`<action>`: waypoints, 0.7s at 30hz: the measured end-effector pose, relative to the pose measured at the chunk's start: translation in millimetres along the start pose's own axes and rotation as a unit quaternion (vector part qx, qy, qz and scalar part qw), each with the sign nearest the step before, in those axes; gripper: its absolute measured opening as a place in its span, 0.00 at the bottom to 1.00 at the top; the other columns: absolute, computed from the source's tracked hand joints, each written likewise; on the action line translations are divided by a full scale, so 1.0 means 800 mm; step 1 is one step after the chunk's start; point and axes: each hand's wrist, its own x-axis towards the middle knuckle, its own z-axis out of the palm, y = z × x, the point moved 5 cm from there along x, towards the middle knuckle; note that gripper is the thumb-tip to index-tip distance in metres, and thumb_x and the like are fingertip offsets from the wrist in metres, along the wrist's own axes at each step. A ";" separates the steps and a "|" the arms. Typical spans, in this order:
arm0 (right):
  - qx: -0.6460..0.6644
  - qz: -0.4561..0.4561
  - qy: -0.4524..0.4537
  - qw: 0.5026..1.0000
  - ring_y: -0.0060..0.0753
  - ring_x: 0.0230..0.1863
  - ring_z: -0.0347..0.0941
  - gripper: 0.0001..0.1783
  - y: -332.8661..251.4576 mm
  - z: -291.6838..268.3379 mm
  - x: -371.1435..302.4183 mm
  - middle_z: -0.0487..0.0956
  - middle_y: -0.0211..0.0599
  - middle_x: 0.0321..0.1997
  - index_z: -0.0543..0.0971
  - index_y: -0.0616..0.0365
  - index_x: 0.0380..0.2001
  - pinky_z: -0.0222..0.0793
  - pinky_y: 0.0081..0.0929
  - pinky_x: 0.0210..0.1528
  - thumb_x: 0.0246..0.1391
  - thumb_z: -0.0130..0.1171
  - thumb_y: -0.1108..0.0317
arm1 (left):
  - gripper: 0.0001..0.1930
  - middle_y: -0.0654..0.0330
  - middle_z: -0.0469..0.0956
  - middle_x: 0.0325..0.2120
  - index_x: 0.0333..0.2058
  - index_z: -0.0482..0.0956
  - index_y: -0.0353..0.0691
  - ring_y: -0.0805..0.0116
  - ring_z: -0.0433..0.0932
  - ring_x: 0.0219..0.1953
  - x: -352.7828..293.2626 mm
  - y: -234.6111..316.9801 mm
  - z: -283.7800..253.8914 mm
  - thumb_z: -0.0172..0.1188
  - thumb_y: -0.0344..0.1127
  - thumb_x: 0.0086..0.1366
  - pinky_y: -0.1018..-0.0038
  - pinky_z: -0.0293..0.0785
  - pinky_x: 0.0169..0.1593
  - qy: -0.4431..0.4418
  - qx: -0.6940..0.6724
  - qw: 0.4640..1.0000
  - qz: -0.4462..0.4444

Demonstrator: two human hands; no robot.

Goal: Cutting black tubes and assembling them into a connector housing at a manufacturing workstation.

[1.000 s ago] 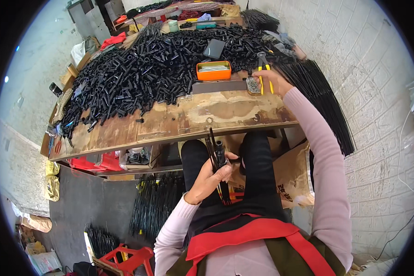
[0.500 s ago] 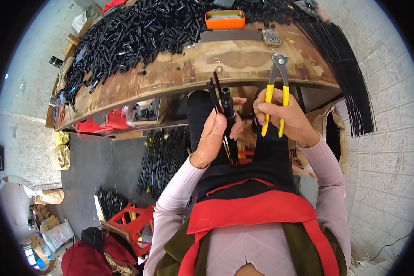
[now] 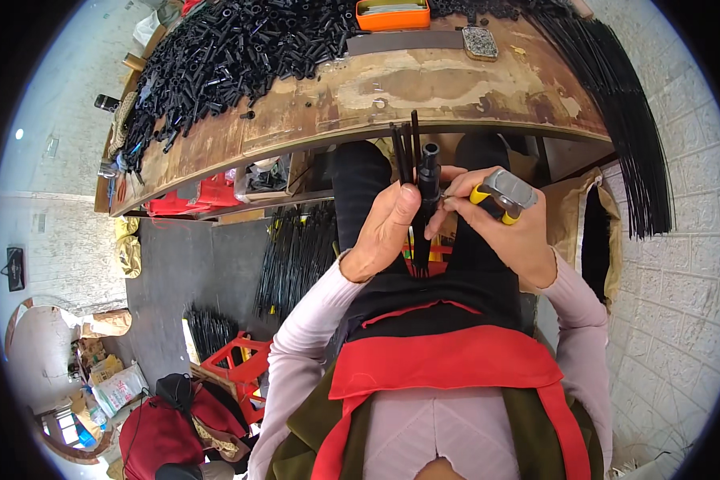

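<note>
Over my lap, my left hand (image 3: 382,232) is closed around a black plastic tube (image 3: 430,172) with a round open top. Several thin black rods (image 3: 402,152) stand beside the tube in the same grip, and their lower ends come out beneath the hand. Close against the tube's right side is my right hand (image 3: 520,240), its thumb and index finger pinched together; what lies between those fingertips is too small to make out. Yellow-handled end-cutting pliers (image 3: 510,188) rest in the right palm, metal head up and handles mostly covered by the hand.
A worn wooden table (image 3: 408,92) lies ahead, bearing a big pile of black tubes (image 3: 216,72), an orange tin (image 3: 392,24) and a speckled block (image 3: 479,43). Long black rods (image 3: 636,136) hang over its right end. More rods (image 3: 296,256) and a red stool (image 3: 244,360) stand lower left.
My right hand has turned the pliers from upright to lying in the palm and moved in to the tube with a fingertip pinch. The view has shifted, placing the tube and rods further right.
</note>
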 end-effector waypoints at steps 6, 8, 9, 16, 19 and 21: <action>-0.031 0.007 -0.008 0.999 0.29 0.43 0.76 0.06 -0.001 -0.001 0.001 0.80 0.35 0.35 0.77 0.66 0.34 0.69 0.33 0.57 0.53 0.61 0.84 | 0.40 0.67 0.71 0.22 0.56 0.69 0.27 0.79 0.68 0.26 0.000 -0.004 -0.002 0.36 0.66 0.71 0.79 0.66 0.41 0.000 0.003 1.000 -0.005; -0.038 0.004 -0.013 0.999 0.29 0.43 0.76 0.06 -0.001 0.000 0.002 0.80 0.35 0.35 0.77 0.66 0.34 0.69 0.33 0.57 0.53 0.61 0.84 | 0.40 0.67 0.71 0.22 0.56 0.69 0.27 0.79 0.68 0.26 0.000 -0.002 -0.003 0.37 0.66 0.71 0.79 0.66 0.41 0.006 0.001 1.000 -0.009; -0.045 0.002 -0.017 0.999 0.29 0.42 0.76 0.06 -0.001 0.001 0.003 0.80 0.36 0.35 0.77 0.66 0.34 0.69 0.33 0.56 0.53 0.62 0.83 | 0.40 0.67 0.71 0.22 0.56 0.69 0.27 0.79 0.68 0.27 0.000 -0.001 -0.003 0.37 0.66 0.71 0.79 0.66 0.41 -0.008 0.000 1.000 -0.011; 0.011 -0.003 -0.007 1.000 0.30 0.39 0.77 0.06 0.002 0.007 0.004 0.80 0.38 0.34 0.77 0.65 0.33 0.69 0.34 0.56 0.52 0.62 0.84 | 0.39 0.67 0.69 0.21 0.59 0.66 0.28 0.79 0.67 0.28 -0.003 0.002 -0.005 0.36 0.63 0.72 0.78 0.65 0.40 -0.037 -0.012 0.999 -0.009; -0.051 -0.092 -0.064 0.992 0.32 0.42 0.77 0.07 0.001 0.002 0.017 0.79 0.36 0.34 0.77 0.65 0.33 0.69 0.32 0.55 0.51 0.62 0.85 | 0.38 0.67 0.68 0.21 0.61 0.63 0.28 0.78 0.65 0.26 -0.004 0.004 -0.005 0.36 0.62 0.73 0.80 0.64 0.38 -0.047 -0.033 0.998 0.001; -0.091 -0.104 -0.123 0.983 0.33 0.44 0.76 0.09 -0.001 0.001 0.030 0.79 0.34 0.35 0.77 0.64 0.34 0.68 0.31 0.54 0.49 0.63 0.85 | 0.38 0.67 0.67 0.21 0.61 0.62 0.28 0.78 0.65 0.26 -0.006 0.003 -0.007 0.35 0.63 0.73 0.80 0.63 0.36 -0.042 -0.054 0.998 -0.012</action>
